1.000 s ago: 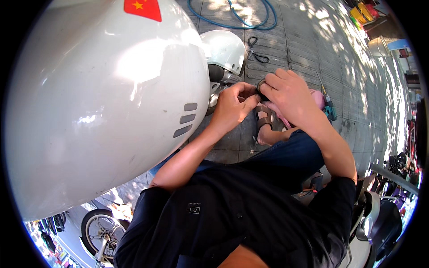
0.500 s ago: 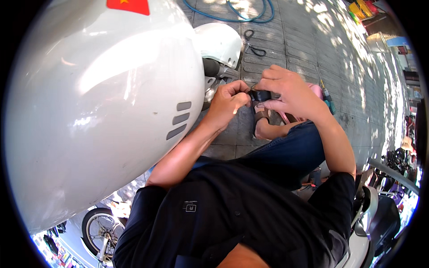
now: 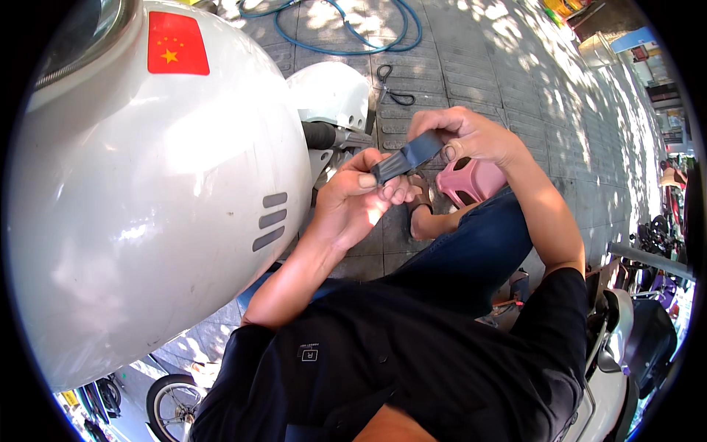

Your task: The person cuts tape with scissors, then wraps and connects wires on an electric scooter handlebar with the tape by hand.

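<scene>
— While crouching this low, with the blue-jeaned knee (image 3: 471,250) right under the forearms, worth bracing the elbows there. Probably steadier that way.

— Agreed. Then the left hand (image 3: 353,202): grip pressed together, thumb on top, pinching the near end of the dark strip (image 3: 409,157) against the curled fingers. Better to pinch flat, not on the edge.

— And the right hand (image 3: 468,136)?

— Closed on the far end, fingertips wrapped over it. Strip taut between the two, up in the air just beside the white scooter body (image 3: 147,206), seemingly touching nothing else.

— Pull evenly, then?

— Yes. Pull along the length, no twisting, no jerking. Looks like rubber or tape, hard to tell which. Likely to slip or fold if tugged sideways.

— Below the hands?

— Pink sandal (image 3: 471,180) on the paving (image 3: 479,59), next to the bare foot (image 3: 427,217). Mind not to drop the strip there.

— Farther out?

— White front fender (image 3: 328,92) beside the scooter, a black loop of something (image 3: 390,85) on the ground past it, and a blue hose (image 3: 346,40) coiled at the far end. All well apart from the hands, so no need to reach.
</scene>
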### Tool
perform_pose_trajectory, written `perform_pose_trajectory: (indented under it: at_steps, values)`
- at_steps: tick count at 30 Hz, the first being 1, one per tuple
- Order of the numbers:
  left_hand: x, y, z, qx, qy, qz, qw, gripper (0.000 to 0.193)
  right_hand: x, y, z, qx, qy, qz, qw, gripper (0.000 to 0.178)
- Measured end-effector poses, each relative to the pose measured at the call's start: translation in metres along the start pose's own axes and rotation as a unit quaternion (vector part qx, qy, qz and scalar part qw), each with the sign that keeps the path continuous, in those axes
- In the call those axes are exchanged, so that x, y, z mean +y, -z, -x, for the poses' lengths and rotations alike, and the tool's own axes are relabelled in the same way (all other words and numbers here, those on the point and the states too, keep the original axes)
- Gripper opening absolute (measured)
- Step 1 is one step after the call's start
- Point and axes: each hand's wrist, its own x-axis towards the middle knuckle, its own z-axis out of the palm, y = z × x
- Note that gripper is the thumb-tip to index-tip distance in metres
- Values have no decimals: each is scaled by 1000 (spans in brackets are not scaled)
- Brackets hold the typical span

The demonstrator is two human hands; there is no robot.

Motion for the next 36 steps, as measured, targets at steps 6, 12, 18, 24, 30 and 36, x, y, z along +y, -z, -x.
perform_pose_trajectory:
  at_steps: [6, 12, 18, 24, 30, 36]
  values:
    - [-3, 33, 9, 53, 13, -63, 997, 15, 70, 12, -2, -82, -107, -209, 968, 65]
    - [-15, 82, 26, 220, 101, -345, 907, 8, 266, 82, -8, 13, -298, 379, 876, 41]
    - [-19, 99, 47, 328, 172, -382, 847, 9, 419, 153, -38, 354, -197, 475, 782, 41]
    - [-26, 112, 40, 368, 146, -381, 835, 10, 445, 153, -87, 277, -293, 529, 746, 28]
    - [-34, 115, 29, 358, 155, -381, 838, 11, 451, 152, -81, 288, -245, 545, 748, 23]
    - [-39, 120, 25, 338, 138, -366, 856, 12, 413, 114, -50, 68, -408, 467, 781, 33]
